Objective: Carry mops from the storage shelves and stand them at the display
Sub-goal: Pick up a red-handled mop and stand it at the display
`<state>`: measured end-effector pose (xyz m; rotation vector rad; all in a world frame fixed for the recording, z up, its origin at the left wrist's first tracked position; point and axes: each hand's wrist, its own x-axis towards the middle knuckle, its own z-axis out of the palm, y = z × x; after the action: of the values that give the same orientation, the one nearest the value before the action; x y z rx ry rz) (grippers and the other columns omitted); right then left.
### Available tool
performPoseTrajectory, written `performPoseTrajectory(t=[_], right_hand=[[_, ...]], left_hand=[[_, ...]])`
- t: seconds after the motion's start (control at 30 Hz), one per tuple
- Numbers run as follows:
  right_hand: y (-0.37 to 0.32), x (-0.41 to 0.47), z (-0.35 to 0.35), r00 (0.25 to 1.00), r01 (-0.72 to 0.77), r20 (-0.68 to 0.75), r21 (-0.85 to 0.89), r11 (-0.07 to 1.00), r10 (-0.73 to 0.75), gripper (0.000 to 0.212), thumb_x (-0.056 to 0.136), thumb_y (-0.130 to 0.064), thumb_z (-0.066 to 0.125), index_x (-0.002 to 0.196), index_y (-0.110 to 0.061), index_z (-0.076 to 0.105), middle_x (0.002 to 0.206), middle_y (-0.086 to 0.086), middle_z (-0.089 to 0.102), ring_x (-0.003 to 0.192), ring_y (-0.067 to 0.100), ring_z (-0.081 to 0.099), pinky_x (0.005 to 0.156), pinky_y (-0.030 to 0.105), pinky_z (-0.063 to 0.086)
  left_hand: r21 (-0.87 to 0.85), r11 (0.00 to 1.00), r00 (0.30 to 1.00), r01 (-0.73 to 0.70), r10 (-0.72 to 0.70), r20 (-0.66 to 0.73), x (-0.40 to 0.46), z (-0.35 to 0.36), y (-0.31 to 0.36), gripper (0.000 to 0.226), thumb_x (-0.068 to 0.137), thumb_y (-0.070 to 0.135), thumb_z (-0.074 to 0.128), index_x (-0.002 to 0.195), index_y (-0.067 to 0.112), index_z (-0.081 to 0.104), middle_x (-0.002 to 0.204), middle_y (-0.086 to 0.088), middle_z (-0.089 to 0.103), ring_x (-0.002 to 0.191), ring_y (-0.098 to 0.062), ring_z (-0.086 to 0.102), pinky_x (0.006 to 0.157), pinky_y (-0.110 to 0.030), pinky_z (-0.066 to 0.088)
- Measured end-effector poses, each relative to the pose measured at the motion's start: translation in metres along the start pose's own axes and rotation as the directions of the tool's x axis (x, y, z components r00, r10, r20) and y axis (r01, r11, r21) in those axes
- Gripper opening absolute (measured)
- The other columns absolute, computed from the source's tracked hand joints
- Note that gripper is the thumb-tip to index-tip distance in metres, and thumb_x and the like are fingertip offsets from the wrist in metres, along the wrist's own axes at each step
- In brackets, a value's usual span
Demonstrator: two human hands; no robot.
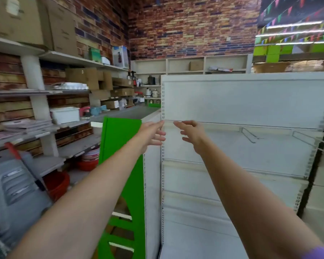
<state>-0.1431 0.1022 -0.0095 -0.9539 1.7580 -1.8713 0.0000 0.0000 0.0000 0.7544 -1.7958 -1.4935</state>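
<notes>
Brick-walled stockroom: no mop is clearly in view, though a red-handled pole leans by the storage shelves at left, perhaps one. Both hands, left hand and right hand, reach forward empty, fingers loosely spread, towards the bare white display rack, apparently free for carrying.

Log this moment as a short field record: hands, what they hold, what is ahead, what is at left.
left hand: open, fingers outstretched, holds nothing
right hand: open, fingers spread, holds nothing
ahead: white shelving unit, its back panel bare, wire hooks on it
beside it: green panel
at left: storage shelves with cardboard boxes, a white tub, red basins
mop in hand: none
</notes>
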Motion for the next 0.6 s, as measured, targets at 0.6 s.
performPoseTrajectory(t=[0.6], right_hand=[[0.038,-0.069,0.235,0.829,-0.066,0.560,0.094,0.993,0.002,0.052,0.077,-0.033,0.086,0.118,-0.009,0.064,0.114,0.013,0.070,0.104,0.024,0.067,0.081,0.034,0.054]], left_hand=[[0.039,0.988,0.811,0.150,-0.100,-0.576,-0.131,-0.197,-0.069,0.030,0.102,0.041,0.055,0.100,0.012,0.058,0.085,-0.011,0.070,0.068,-0.022,0.068,0.060,-0.031,0.058]])
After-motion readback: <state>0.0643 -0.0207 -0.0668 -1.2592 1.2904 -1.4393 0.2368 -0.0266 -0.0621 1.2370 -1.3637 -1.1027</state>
